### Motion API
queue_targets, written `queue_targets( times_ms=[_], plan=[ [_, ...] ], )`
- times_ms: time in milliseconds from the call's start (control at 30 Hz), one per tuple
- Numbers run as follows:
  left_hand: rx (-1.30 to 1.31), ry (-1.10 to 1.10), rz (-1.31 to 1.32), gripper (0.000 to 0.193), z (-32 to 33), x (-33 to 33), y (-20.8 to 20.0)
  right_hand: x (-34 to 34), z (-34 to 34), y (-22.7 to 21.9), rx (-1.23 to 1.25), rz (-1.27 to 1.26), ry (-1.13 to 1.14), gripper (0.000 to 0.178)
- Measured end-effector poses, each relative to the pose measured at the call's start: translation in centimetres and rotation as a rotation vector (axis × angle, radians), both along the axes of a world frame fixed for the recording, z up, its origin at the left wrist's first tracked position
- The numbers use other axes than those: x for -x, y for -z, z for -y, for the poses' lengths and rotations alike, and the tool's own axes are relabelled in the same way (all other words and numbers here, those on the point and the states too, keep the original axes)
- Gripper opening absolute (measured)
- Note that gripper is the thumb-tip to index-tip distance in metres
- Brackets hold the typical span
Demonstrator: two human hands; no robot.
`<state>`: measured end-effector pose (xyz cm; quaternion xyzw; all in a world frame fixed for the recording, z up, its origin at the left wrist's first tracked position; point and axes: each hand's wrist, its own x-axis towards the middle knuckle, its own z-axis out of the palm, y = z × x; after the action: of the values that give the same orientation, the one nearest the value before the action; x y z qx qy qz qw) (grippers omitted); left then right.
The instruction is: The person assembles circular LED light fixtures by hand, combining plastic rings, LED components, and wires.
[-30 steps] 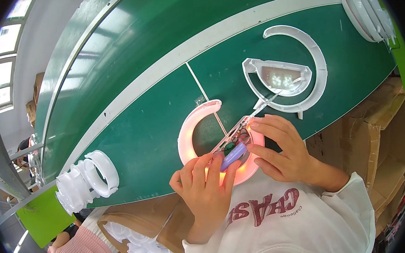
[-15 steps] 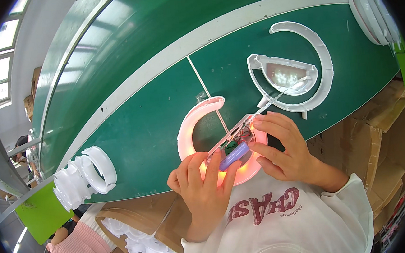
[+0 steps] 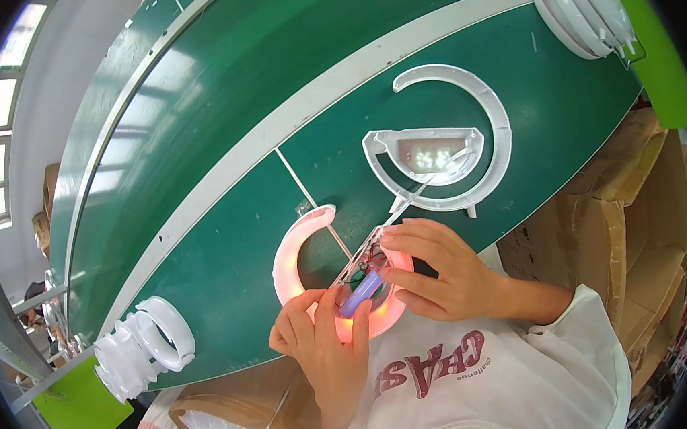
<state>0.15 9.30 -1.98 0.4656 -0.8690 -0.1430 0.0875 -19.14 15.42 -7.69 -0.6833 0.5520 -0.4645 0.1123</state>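
Note:
A C-shaped lamp housing (image 3: 286, 271), glowing pinkish orange, lies at the near edge of the green bench. In its lower part sit a purple cylindrical battery (image 3: 362, 294) and dark and red wires (image 3: 375, 259). My left hand (image 3: 326, 349) is closed on the lower left of the housing, fingertips over its straight edge and thumb by the battery. My right hand (image 3: 445, 275) grips the right side, a finger at the battery's upper end. A thin white cable (image 3: 413, 196) runs to a lit display panel (image 3: 433, 156) beside a white C-shaped shell (image 3: 499, 121).
White ring-shaped shells (image 3: 140, 347) are stacked at the bench's left end, and more white shells (image 3: 582, 10) at the far right. Cardboard boxes (image 3: 587, 228) stand below the bench on the right. An open carton (image 3: 253, 399) holds white parts at the near left.
The view has shifted, so the bench things sit farther left in it, the lamp housing and hands also lower. Both hands keep nearly the same hold around the lamp housing and battery.

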Motion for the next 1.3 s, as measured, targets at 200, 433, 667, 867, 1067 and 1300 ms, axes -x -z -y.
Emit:
queue_targets(
  times_ms=[200,433,667,867,1067,1300],
  plan=[
    [0.034,-0.055,0.063,0.034,-0.4,0.4,0.2,1.4,-0.9,-0.2,0.057,0.0,-0.022,0.041],
    [0.046,0.079,-0.035,0.026,0.7,-0.5,0.4,6.1,-1.0,-1.8,-0.002,-0.289,0.281,0.056],
    [0.166,0.143,-0.206,0.046,-0.4,-1.7,0.2,7.4,-0.5,-3.5,-0.279,-0.512,0.232,0.069],
    [0.143,0.149,-0.172,0.069,-1.2,-2.5,1.9,7.2,-0.4,-3.4,-0.386,-0.501,0.297,0.05],
    [0.142,0.2,-0.359,0.065,0.1,-2.5,1.5,8.8,1.4,-4.2,-0.322,-0.493,0.224,0.046],
    [0.649,0.112,-0.612,0.039,13.4,-0.1,1.0,13.5,14.9,-2.6,0.05,-0.646,0.218,0.051]
  ],
)
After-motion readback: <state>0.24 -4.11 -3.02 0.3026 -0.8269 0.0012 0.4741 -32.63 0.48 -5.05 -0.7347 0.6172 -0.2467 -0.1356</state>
